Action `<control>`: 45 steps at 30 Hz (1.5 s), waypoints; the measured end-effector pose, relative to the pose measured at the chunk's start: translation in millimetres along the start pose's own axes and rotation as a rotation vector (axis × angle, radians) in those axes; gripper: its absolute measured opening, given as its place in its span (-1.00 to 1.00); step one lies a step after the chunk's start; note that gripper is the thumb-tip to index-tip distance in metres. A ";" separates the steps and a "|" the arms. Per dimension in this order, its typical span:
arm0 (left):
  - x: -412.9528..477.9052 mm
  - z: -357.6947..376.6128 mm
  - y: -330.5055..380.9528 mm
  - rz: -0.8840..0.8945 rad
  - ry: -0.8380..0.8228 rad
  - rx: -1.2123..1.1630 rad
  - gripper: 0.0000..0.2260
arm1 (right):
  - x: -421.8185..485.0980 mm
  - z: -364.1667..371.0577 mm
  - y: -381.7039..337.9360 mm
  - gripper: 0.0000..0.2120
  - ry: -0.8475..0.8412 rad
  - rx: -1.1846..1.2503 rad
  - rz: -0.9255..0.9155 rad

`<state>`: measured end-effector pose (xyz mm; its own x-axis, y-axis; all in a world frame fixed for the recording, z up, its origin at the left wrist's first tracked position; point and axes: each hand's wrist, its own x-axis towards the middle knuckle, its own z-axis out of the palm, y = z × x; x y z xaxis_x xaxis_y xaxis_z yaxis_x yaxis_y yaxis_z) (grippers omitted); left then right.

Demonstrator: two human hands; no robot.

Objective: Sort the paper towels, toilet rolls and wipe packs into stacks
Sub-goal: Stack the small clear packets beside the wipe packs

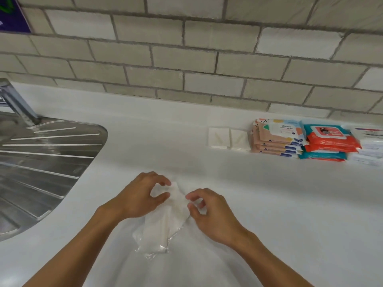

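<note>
Our left hand [143, 195] curled its thumb and forefinger around the far end of a clear-wrapped pack of white paper towels [159, 228], and our right hand [209, 210] pinched the pack's right edge between thumb and fingertips. The pack lay on the white countertop [165, 141], near its front edge, between our two hands.

Farther back on the right, near the tiled wall [186, 59], two small stacks of folded white paper [218, 138] sat side by side. Just right of them stood a stack of peach wipe packs [277, 139], then a stack of red and teal wipe packs [329, 141], then a stack of white wipe packs [369, 146] at the frame's edge. On the left were the steel drainboard [47, 154] and the tap [18, 104].
</note>
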<state>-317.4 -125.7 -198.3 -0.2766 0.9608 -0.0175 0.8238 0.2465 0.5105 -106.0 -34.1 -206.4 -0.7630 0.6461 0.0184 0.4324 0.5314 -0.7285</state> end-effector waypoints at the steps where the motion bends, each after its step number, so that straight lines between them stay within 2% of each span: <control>1: -7.0 0.6 -4.3 -0.044 -0.002 -0.002 -0.77 | -2.3 6.9 -2.9 -0.79 -0.019 -0.004 0.008; 6: -32.5 10.6 -10.2 -0.264 -0.038 -0.043 -0.60 | -7.8 32.1 -11.6 -0.51 -0.131 -0.101 0.098; 9: -40.1 15.9 -5.3 -0.380 -0.060 -0.064 -0.39 | -7.2 37.8 -14.5 -0.38 -0.148 -0.119 0.147; 12: -44.0 21.2 -0.7 -0.452 -0.064 -0.044 -0.19 | -3.4 41.6 -17.1 -0.33 -0.165 -0.113 0.185; 15: -45.0 23.4 1.8 -0.498 -0.060 -0.062 -0.11 | -0.3 42.4 -20.6 -0.31 -0.154 -0.084 0.236; 20: -45.7 16.6 2.4 -0.571 -0.042 -0.173 -0.17 | -1.4 41.5 -25.5 -0.38 -0.135 -0.046 0.351; 23: -47.2 14.6 2.1 -0.599 -0.015 -0.237 -0.37 | -7.1 44.0 -28.5 -0.52 -0.109 -0.124 0.372; 28: -53.4 15.3 4.0 -0.625 0.000 -0.287 -0.63 | -5.9 39.4 -33.4 -0.50 -0.085 -0.184 0.422; 31: -57.0 15.9 3.6 -0.606 0.014 -0.349 -0.66 | -3.4 36.6 -29.3 -0.53 -0.079 -0.046 0.490; 35: -61.3 10.9 2.8 -0.584 0.060 -0.465 -0.77 | -2.3 28.8 -15.8 -0.76 -0.078 0.127 0.493; 39: -67.1 5.7 2.3 -0.598 0.151 -0.737 -0.88 | -4.8 20.0 -8.7 -0.84 -0.063 0.323 0.499; 42: -68.6 5.3 4.2 -0.601 0.205 -0.896 -0.79 | -7.9 10.2 -8.8 -0.90 -0.068 0.514 0.492; 45: -66.0 3.0 9.5 -0.596 0.232 -1.116 -0.70 | -10.7 3.8 -4.6 -0.89 0.010 0.727 0.495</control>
<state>-289.8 -186.4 -194.9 -0.6290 0.6674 -0.3987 -0.2831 0.2810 0.9170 -101.7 -45.6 -205.8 -0.5633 0.7166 -0.4114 0.2971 -0.2890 -0.9101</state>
